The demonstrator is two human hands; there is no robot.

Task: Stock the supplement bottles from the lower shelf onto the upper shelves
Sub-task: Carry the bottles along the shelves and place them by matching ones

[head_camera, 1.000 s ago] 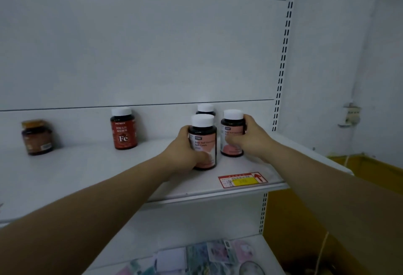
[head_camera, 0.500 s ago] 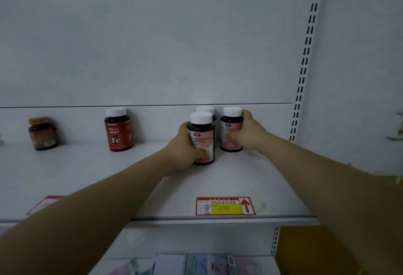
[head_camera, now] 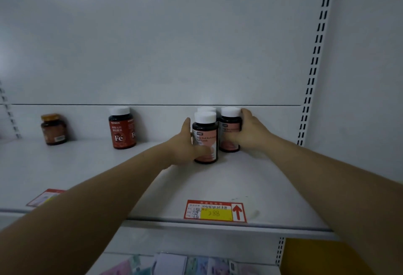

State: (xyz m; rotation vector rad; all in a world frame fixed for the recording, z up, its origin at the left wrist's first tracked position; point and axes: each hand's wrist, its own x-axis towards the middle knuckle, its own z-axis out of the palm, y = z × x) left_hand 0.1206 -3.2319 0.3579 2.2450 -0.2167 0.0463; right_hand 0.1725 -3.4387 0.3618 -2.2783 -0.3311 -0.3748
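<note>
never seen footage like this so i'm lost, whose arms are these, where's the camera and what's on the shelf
No machine here: these are a person's bare arms, filmed by a wide-angle camera worn on the head, looking forward and down. On the white shelf, the left hand holds the front pink-label bottle and the right hand wraps the right pink-label bottle. A third white cap peeks from behind them. Further left stand a red bottle marked Fe and a brown jar. A price tag sits at the shelf's front edge.
</note>
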